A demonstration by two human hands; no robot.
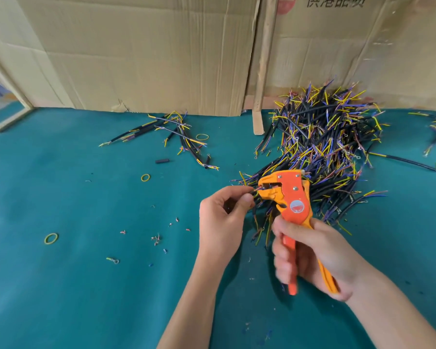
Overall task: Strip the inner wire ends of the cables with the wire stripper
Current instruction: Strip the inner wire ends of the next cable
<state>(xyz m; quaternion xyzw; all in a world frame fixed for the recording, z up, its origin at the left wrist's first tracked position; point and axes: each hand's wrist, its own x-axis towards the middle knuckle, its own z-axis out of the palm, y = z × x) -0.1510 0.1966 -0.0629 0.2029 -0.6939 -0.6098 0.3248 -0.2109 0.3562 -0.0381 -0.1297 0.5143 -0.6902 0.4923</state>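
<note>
My right hand (312, 253) grips the handles of an orange wire stripper (291, 195), whose jaws point left. My left hand (224, 212) pinches a short black cable between thumb and fingers. The cable's thin inner wire end (258, 189) reaches into the stripper's jaws. Most of that cable is hidden inside my left hand. A large heap of black cables (322, 149) with yellow, blue and purple inner wires lies just behind the stripper.
A smaller bunch of cables (176, 134) lies at the back centre of the teal table (86, 285). Yellow rubber bands (51, 238) and tiny insulation scraps (156, 239) dot the cloth. Cardboard sheets (149, 51) and a wooden post (262, 71) stand behind.
</note>
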